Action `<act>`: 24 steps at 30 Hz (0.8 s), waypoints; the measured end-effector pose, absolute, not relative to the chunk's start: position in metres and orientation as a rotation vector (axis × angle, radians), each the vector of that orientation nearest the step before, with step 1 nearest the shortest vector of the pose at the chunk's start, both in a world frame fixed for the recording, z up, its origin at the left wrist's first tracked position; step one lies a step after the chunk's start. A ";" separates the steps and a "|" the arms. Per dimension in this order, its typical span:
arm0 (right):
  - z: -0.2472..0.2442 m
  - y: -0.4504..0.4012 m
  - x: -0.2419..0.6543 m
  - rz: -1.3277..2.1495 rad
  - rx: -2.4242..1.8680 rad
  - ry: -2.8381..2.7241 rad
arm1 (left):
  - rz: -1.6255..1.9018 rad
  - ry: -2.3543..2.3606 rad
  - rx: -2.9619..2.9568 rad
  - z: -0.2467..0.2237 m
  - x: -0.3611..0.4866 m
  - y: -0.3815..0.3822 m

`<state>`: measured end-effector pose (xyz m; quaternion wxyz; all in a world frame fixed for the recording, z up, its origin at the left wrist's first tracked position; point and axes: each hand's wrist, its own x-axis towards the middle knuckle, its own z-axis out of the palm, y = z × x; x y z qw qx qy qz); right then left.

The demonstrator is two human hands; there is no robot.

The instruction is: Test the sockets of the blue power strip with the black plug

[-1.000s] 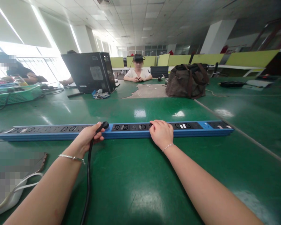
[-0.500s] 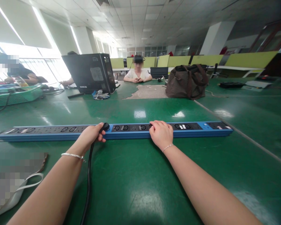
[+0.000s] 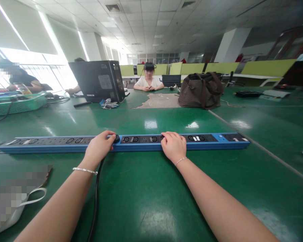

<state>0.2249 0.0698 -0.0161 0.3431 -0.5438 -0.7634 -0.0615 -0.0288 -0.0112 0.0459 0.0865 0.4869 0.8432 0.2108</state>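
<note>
A long blue power strip (image 3: 141, 147) with black socket panels lies across the green table. My left hand (image 3: 100, 146) is closed around a black plug (image 3: 116, 138) at the strip's top, left of its middle. Whether the plug's pins sit in a socket is hidden by my fingers. From under that hand a black cable (image 3: 96, 195) runs down toward me. Over the right half of the strip, my right hand (image 3: 173, 145) grips the strip itself, fingers bent over its top face.
Farther back stand a black computer case (image 3: 98, 80), grey-blue gloves (image 3: 109, 104) and a brown bag (image 3: 200, 90). A green basket (image 3: 22, 105) is at left; a grey bag with a pale strap (image 3: 36, 193) lies near left. A person (image 3: 148, 80) sits opposite, others at left.
My left hand has turned over the plug, its knuckles now higher and fingers more on top. The right hand stays on the strip. My view has tilted slightly up.
</note>
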 end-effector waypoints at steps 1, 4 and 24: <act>-0.016 0.070 0.225 -0.159 -1.413 -1.983 | 0.580 2.548 1.461 0.047 -0.027 -0.012; -0.017 0.070 0.225 -0.157 -1.409 -1.982 | 0.380 2.666 1.542 0.052 -0.022 -0.018; -0.015 0.069 0.225 -0.159 -1.412 -1.994 | -0.091 2.671 1.877 0.047 -0.012 -0.035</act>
